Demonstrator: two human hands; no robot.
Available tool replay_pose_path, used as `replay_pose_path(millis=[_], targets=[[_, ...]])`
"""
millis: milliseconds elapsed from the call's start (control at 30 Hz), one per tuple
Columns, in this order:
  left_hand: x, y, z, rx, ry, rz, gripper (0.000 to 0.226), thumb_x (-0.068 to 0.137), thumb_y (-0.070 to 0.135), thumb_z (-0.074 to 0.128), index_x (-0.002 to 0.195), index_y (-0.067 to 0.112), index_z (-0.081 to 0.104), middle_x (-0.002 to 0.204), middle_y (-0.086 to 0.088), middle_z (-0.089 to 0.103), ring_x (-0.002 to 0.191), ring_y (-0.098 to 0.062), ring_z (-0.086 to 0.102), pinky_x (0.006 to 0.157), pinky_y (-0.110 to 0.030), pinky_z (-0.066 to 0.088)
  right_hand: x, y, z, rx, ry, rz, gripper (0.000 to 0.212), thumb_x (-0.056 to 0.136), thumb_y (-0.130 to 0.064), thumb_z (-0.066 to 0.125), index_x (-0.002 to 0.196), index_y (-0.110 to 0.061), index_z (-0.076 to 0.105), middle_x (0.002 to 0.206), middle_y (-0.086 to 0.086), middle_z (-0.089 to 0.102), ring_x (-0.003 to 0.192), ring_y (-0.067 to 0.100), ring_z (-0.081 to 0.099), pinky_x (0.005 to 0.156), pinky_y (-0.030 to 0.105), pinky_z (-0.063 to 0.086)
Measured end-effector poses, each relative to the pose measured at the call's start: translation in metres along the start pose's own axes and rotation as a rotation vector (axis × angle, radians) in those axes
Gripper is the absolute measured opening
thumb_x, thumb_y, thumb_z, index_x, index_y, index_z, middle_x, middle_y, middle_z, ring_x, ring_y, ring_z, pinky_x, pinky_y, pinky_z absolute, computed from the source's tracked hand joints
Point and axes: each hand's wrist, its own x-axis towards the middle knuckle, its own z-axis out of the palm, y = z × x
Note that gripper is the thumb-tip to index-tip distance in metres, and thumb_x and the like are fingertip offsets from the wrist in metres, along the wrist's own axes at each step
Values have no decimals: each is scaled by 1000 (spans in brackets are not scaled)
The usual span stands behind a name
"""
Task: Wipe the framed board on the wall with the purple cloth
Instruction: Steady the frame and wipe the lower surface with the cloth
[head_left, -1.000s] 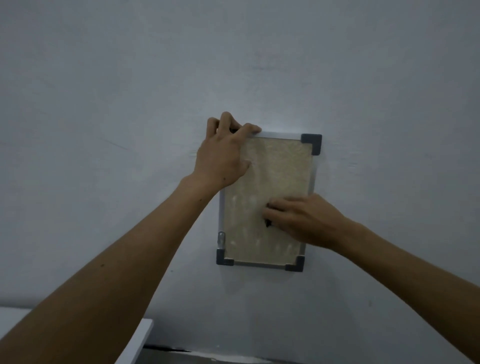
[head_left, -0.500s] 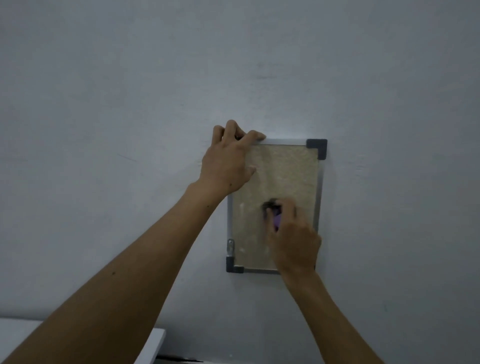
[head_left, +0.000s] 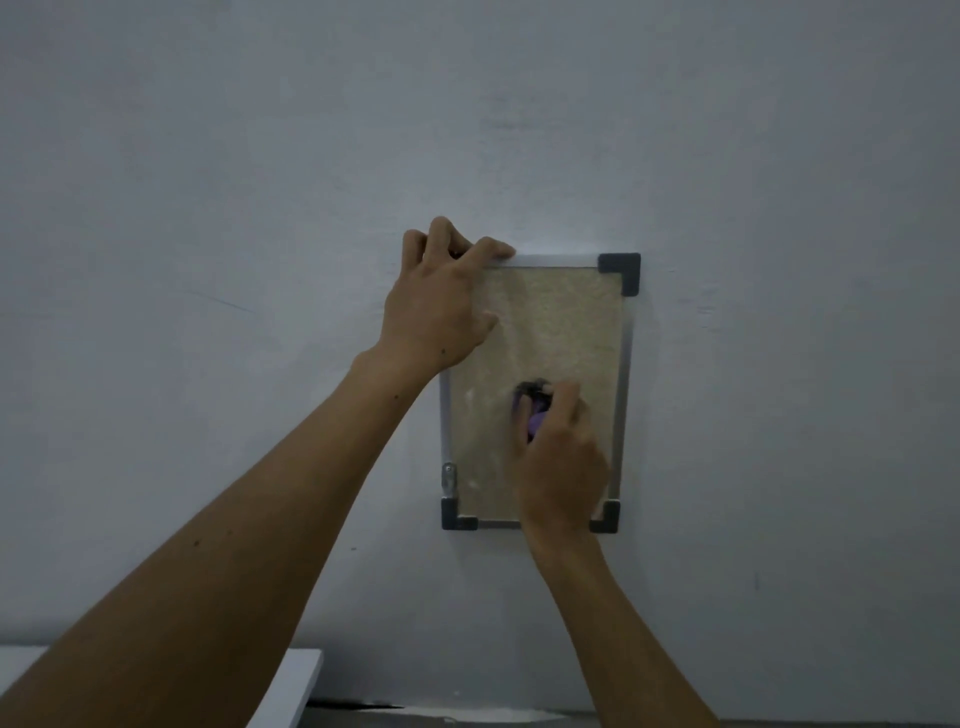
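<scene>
Purple cloth (head_left: 535, 415) sat bunched in right hand (head_left: 563, 462), fingers curled round it, pressed mid-lower on the tan metal-framed board (head_left: 561, 322) on the wall; left hand (head_left: 441, 306) gripped its top-left corner. Wiping underway; next needs strokes over upper panel

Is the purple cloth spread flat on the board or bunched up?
Bunched: only a small purple wad shows between the right hand's curled fingers, against the board.

Plain grey wall (head_left: 260, 156), dim light, perhaps white shelf (head_left: 291, 686)
</scene>
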Motion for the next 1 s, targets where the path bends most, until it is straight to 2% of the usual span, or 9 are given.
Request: replay_pose_path(millis=[133,233,300,467,567,633,800,933,1000], targets=[[0,0,0,0,-6,5,63,77,32,77,134,38,51,119,0,36,115,-21,31,71,-25,44,3,2,-3,-23,-102,-204,29,98,-41,61,107,-13,61,82,2,65,60,14,60,46,24,47],[0,1,-1,0,-4,0,63,77,31,76,134,37,51,119,0,36,115,-21,31,71,-25,45,6,14,-9,-32,6,-14,28,93,-37,67,102,-12,60,77,3,64,55,16,61,46,15,30],[-1,2,-1,3,-4,0,62,78,30,76,134,37,51,119,0,36,115,-21,31,71,-25,44,0,9,-6,-12,32,66,27,94,-35,66,102,-10,58,79,5,64,57,18,62,46,18,32],[-1,1,-2,-1,-3,4,63,77,31,77,134,37,51,119,0,37,115,-21,31,71,-26,46,2,5,-6,-36,-127,-232,27,100,-41,57,105,-15,59,86,1,64,61,14,60,47,26,49],[-1,1,-1,5,-4,6,63,77,31,77,134,37,50,119,0,36,114,-21,31,72,-26,45,10,19,-15,-79,-42,-82,27,96,-42,62,102,-16,59,80,0,64,57,17,61,47,21,37],[-1,0,-1,14,3,5,64,77,32,77,134,37,50,119,0,37,115,-21,32,71,-26,44,4,14,-13,-58,-13,19,27,96,-39,63,104,-14,59,79,2,64,58,19,63,47,22,38],[-2,-1,-3,17,-10,27,66,77,35,78,136,36,50,120,0,38,116,-21,32,75,-27,46,-1,7,-7,-57,-138,-226,28,99,-42,58,106,-16,61,88,1,66,63,16,62,49,30,53],[-4,-4,-5,-6,-5,45,67,76,33,80,137,34,52,120,0,41,114,-19,35,84,-29,47,2,17,-13,-53,-13,13,26,94,-37,66,103,-13,59,80,3,64,56,18,62,44,21,40],[-3,-8,-9,-24,-18,57,67,76,30,81,137,31,53,117,2,43,109,-15,34,88,-28,44,-4,9,-8,-64,-52,-57,25,96,-35,64,105,-11,59,82,4,64,59,18,62,45,24,45]])
